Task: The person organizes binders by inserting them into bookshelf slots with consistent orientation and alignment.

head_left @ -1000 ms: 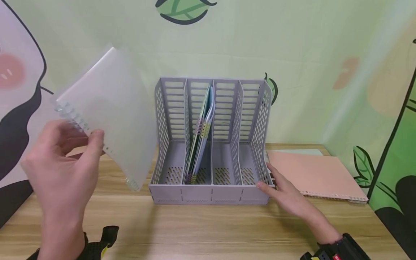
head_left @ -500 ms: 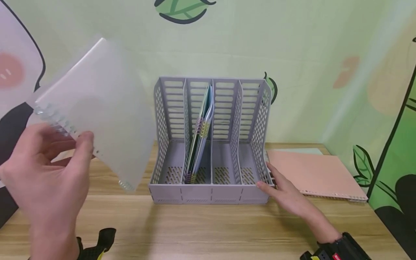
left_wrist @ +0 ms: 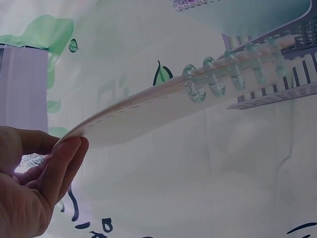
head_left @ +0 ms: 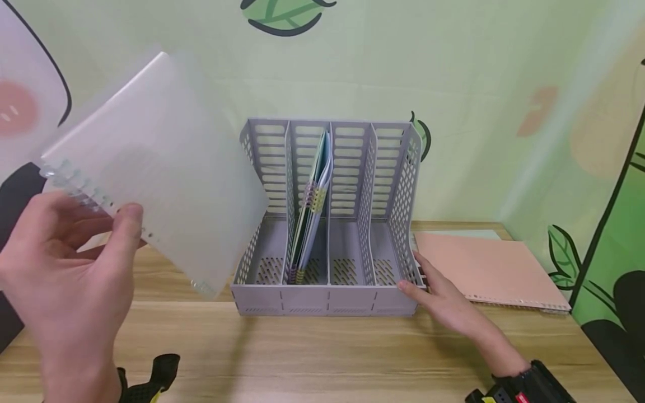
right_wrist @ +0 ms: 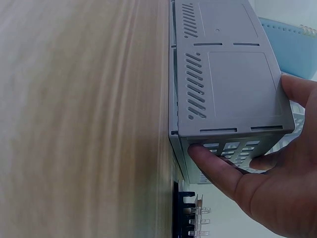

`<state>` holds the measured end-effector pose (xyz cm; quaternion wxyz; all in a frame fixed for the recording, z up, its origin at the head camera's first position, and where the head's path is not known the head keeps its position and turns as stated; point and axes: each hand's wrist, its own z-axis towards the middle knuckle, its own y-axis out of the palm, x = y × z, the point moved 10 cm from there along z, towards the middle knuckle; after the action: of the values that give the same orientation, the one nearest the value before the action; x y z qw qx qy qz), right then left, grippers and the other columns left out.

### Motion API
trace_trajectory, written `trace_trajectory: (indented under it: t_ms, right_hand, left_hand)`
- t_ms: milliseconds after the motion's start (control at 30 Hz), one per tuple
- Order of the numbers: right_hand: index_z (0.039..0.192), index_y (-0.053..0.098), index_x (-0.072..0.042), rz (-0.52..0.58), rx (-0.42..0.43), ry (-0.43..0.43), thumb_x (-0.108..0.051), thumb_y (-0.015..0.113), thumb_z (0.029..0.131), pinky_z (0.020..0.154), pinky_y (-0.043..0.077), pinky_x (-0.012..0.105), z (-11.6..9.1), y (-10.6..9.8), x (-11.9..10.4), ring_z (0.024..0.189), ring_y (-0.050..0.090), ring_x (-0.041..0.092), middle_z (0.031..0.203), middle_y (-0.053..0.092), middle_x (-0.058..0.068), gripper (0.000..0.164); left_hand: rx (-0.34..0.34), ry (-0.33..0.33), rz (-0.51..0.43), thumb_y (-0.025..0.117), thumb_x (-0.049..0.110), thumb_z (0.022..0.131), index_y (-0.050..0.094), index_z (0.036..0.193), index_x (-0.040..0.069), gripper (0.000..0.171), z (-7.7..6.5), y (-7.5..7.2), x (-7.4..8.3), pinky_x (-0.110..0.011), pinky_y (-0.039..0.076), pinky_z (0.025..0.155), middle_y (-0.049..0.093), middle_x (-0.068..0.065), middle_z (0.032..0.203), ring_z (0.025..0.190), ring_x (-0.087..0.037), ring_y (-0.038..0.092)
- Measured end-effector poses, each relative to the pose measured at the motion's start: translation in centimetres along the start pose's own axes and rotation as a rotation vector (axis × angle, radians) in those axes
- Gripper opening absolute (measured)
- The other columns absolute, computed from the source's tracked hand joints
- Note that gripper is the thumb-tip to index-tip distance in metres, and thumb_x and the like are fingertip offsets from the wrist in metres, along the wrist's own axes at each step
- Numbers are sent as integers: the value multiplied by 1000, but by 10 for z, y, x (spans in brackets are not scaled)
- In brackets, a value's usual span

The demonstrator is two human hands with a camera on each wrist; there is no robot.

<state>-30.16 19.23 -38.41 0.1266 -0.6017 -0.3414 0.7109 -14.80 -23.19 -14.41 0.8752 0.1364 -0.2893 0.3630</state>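
My left hand (head_left: 75, 263) pinches a ring-bound notebook (head_left: 171, 162) with a translucent cover near its bound edge. The notebook is in the air, tilted, left of the lilac-grey file organizer (head_left: 322, 302), and its right corner overlaps the organizer's left wall in the head view. Clear rings (left_wrist: 215, 77) line its edge in the left wrist view, where the cover bends. My right hand (head_left: 445, 299) grips the organizer's front right corner, thumb on the front rim and fingers against the perforated side wall (right_wrist: 237, 153). Several notebooks (head_left: 313, 207) lean in the second compartment from the left.
A peach spiral notebook (head_left: 489, 268) lies on the wooden table (head_left: 322, 358) right of the organizer, over a pale blue-green one (head_left: 478, 234). Behind the table hangs a green printed backdrop (head_left: 478, 168) with leaf shapes.
My left hand has moved left with the notebook, whose top has risen. Its cover has turned more toward the camera, and its right corner now overlaps the organizer. The right hand stays put.
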Motion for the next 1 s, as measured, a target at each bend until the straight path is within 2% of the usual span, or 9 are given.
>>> trace_trajectory:
  t_ms: [133, 267, 533, 733, 1000]
  right_hand:
    - [158, 7, -6, -5, 4, -9, -48, 51, 101, 108, 25, 53, 0, 0, 0, 139, 28, 41, 156, 20, 19, 84]
    - [158, 7, -7, -5, 6, -8, -48, 51, 100, 107, 26, 53, 0, -1, -1, 138, 30, 41, 155, 22, 19, 83]
    - [158, 9, -8, 3, 6, -24, -45, 52, 101, 105, 30, 53, -2, 0, -6, 135, 35, 42, 152, 27, 21, 81]
    - [158, 9, -6, 7, 5, -33, -44, 53, 101, 105, 30, 52, -1, 0, -6, 134, 36, 42, 152, 28, 22, 81]
    - [158, 10, -7, 5, 7, -23, -45, 52, 101, 105, 32, 51, 0, 1, -3, 133, 39, 41, 151, 30, 21, 81]
  left_hand:
    - [10, -24, -20, 72, -6, 81, 66, 102, -11, 23, 0, 1, -4, -17, 52, 59, 66, -15, 92, 68, -3, 67]
    - [-7, -19, -6, 72, -5, 81, 67, 104, -8, 24, 0, 5, -6, -16, 52, 59, 67, -14, 93, 68, -2, 67]
    - [-44, -41, 16, 70, -8, 83, 65, 108, -8, 25, -2, 18, -10, -15, 52, 61, 67, -10, 99, 75, -2, 68]
    - [-82, -13, 20, 72, -7, 84, 65, 109, -5, 26, -4, 31, -24, -19, 53, 62, 68, -9, 99, 80, -3, 69]
    - [-118, 21, 55, 72, -4, 85, 64, 113, -4, 29, -5, 41, -30, -19, 54, 64, 68, -5, 104, 85, 1, 68]
